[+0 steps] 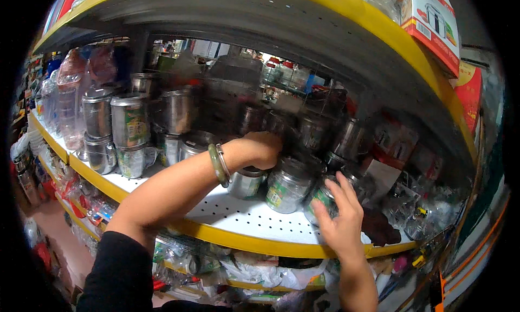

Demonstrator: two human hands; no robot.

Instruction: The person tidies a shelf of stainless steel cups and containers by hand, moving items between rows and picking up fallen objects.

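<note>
My left hand (264, 149) reaches deep among stainless steel mugs on a white perforated shelf (222, 209). Its fingers are lost in shadow and blur, so what they touch cannot be made out. Below that wrist stands a steel mug with a green label (246, 183). A larger lidded steel mug (290, 184) is just to its right. My right hand (342, 214) has its fingers and thumb apart, at the front side of another green-labelled mug (319, 195) that it partly covers. Whether it touches that mug is unclear.
Stacked steel mugs (130, 119) and plastic-wrapped bottles (70, 89) stand on the left. A yellow-edged upper shelf (374, 16) hangs overhead, carrying a red-and-white box (431, 24). A dark cloth (382, 228) and clear-wrapped goods (428, 214) lie at the right.
</note>
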